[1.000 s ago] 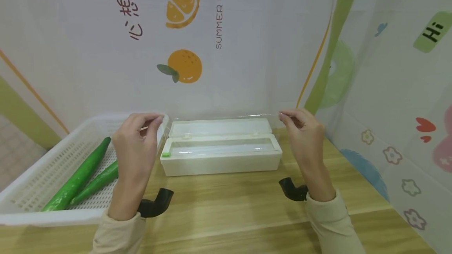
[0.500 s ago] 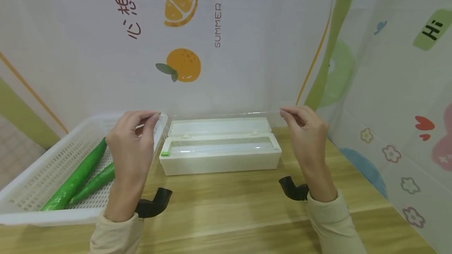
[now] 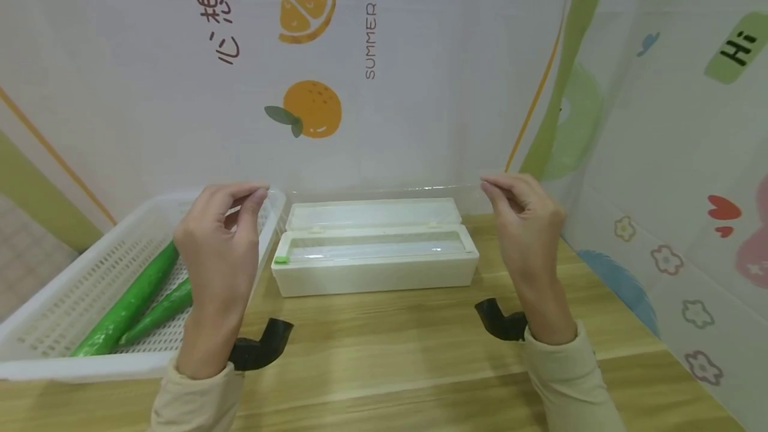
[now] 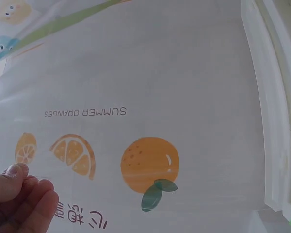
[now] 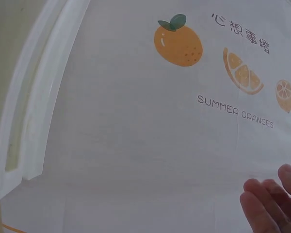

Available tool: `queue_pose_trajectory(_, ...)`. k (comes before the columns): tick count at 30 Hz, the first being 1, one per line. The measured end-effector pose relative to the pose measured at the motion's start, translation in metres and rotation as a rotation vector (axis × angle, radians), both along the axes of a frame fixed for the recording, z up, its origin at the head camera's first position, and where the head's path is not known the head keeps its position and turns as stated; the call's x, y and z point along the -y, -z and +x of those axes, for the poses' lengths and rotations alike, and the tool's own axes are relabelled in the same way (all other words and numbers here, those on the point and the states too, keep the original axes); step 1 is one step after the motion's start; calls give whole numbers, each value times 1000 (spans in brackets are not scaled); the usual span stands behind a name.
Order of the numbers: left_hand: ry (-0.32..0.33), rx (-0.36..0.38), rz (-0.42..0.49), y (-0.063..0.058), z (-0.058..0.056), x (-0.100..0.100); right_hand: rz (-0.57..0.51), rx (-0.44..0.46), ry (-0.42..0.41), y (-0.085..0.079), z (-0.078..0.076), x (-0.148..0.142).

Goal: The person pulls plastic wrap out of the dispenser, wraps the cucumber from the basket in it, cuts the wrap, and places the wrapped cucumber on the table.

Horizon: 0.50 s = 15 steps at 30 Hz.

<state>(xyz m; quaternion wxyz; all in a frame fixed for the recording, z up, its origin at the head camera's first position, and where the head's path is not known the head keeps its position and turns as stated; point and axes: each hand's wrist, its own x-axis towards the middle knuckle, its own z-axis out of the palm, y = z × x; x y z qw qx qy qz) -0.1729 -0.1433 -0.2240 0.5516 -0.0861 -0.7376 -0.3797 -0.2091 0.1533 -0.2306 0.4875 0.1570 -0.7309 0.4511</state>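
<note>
A white cling film dispenser point(image 3: 378, 279) stands on the table with its lid point(image 3: 372, 214) raised at the back and a small green slider point(image 3: 282, 259) at its left end. Clear cling film point(image 3: 429, 188) rises from it, its top edge drawn into a glinting line. My left hand point(image 3: 223, 252) pinches the left corner of the film between thumb and fingers, above the basket's edge. At the right corner, my right hand point(image 3: 529, 235) does the same. Both hands are raised higher than the dispenser and lie either side of it.
To the left, a white perforated basket point(image 3: 90, 370) holds two green cucumbers, a larger one point(image 3: 129, 305) and a smaller one point(image 3: 162, 312). Black wrist mounts point(image 3: 264, 345) sit on both forearms. A printed curtain point(image 3: 408, 119) hangs right behind the wooden table point(image 3: 384, 365).
Both hands have risen slightly and spread a little apart, the left one leftward and the right one rightward. The film's top edge has lifted with them. The dispenser and basket stay put.
</note>
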Motion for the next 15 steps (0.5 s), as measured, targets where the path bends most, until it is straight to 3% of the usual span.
queue_pose_trajectory(10,-16,-10,-7,-6,6,-1,-11,-57,6,-5,4,1)
queue_pose_trajectory(15,12,-35,6,-7,8,-1,14,-93,27,-7,6,1)
